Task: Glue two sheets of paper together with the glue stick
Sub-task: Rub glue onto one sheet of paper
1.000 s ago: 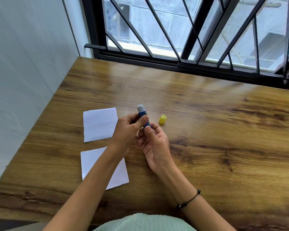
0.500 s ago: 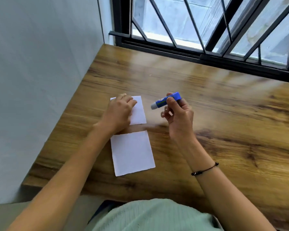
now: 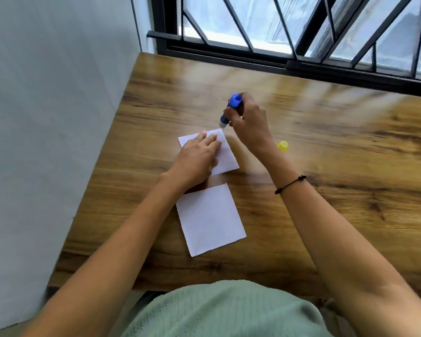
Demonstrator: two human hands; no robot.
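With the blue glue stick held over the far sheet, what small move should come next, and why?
Probably lower the blue glue stick the last bit onto the far corner of the far white paper sheet. Its pale tip points down just above that corner, the small yellow cap is off, and the left hand lies flat on the sheet. The right hand grips the stick.
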